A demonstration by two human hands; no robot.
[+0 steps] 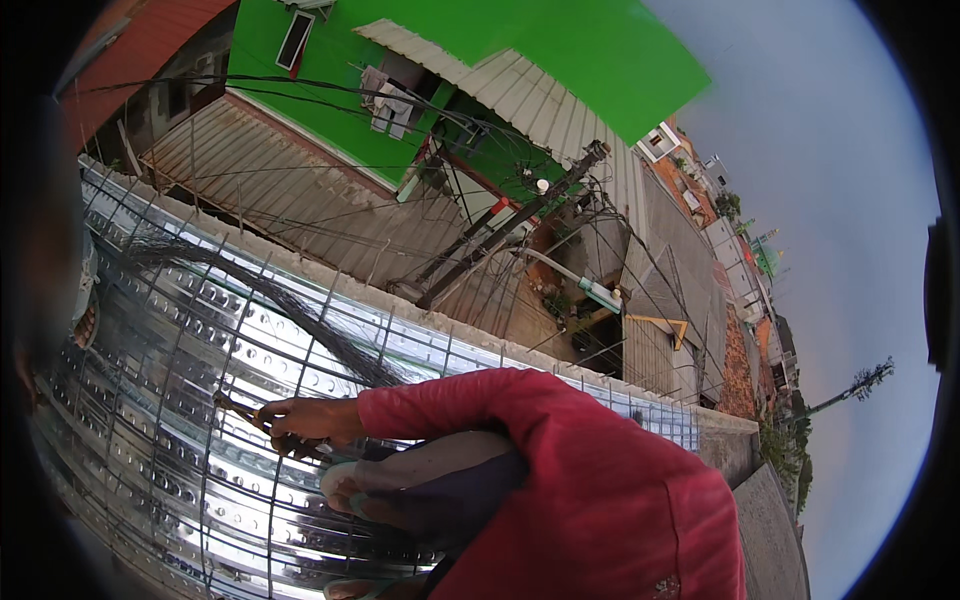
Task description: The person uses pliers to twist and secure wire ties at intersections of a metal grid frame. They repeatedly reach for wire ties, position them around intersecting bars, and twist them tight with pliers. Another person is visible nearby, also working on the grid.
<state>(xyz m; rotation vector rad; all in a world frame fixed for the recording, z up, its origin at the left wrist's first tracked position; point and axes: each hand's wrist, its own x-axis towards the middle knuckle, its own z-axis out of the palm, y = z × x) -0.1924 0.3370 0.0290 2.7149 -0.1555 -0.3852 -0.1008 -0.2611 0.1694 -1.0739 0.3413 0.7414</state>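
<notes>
My right hand (310,420), in a red sleeve (450,400), is closed round a pair of worn, brownish pincers (238,408). Their jaws point left, close to a bar of the steel mesh (209,440). The mesh lies over shiny, dimpled metal decking (260,345). A long bundle of thin black tie wire (290,305) stretches across the mesh beyond my hand. I crouch on the decking, and my bent knee (470,455) shows under the arm. My left hand does not show.
Another person's bare foot (86,327) stands at the left edge. A rough concrete edge (400,300) borders the decking. Past it are a utility pole (510,225) with tangled cables, a street lamp (598,293), corrugated roofs (290,190) and a green building (330,110).
</notes>
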